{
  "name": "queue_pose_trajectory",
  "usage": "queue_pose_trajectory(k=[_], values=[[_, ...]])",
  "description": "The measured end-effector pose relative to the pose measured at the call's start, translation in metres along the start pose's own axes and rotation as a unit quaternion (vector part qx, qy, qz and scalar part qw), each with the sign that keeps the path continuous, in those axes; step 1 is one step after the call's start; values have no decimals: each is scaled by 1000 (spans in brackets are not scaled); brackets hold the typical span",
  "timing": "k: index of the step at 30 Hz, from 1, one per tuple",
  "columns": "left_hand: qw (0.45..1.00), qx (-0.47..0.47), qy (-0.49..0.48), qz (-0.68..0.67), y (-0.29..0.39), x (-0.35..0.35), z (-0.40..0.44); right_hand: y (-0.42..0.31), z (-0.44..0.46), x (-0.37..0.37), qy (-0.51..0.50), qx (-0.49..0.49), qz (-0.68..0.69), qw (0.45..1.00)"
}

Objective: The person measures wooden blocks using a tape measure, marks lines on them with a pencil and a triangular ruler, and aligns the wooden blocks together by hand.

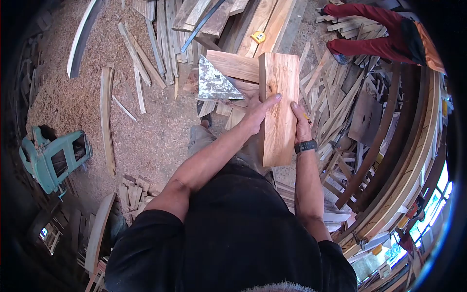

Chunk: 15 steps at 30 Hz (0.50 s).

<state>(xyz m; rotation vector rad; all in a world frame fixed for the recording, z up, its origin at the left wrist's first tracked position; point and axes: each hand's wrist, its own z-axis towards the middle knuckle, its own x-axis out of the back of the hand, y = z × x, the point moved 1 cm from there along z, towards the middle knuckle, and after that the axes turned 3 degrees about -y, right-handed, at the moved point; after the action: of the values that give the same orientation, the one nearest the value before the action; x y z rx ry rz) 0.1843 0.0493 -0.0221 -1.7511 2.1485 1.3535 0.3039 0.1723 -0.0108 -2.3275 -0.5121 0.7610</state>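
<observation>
I've got the wooden block [281, 131] square between both hands, just right of centre in the upper half of the frame, and its long axis runs nearly top to bottom, away from the body! Neither hand is the nearer one: the left hand [259, 113] is on its left edge, the right hand [302, 125] on its right, about level across the block. On the left I have the thumb laid over the broad upper face, fingers mostly out of sight, so I can't tell how they wrap. On the right I'm closed in along the edge, with a small yellow thing, perhaps a pencil [306, 118], at the fingers. Just left of the block, a speckled triangular plate [216, 82] rests on a board [238, 64], and a yellow tape measure [258, 37] sits above, top centre.
</observation>
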Motion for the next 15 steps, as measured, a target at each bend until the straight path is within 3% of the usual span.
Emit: queue_pose_trajectory(k=[9, 11, 15], values=[[999, 26, -1, 29, 4, 5, 0, 30, 11, 10, -7, -5, -1, 1000], [995, -1, 51, 82, 1, 5, -3, 34, 12, 10, -23, -29, 53, 998], [993, -56, 16, 100, 10, 2, -22, 25, -5, 7, -33, -79, 135, 987]])
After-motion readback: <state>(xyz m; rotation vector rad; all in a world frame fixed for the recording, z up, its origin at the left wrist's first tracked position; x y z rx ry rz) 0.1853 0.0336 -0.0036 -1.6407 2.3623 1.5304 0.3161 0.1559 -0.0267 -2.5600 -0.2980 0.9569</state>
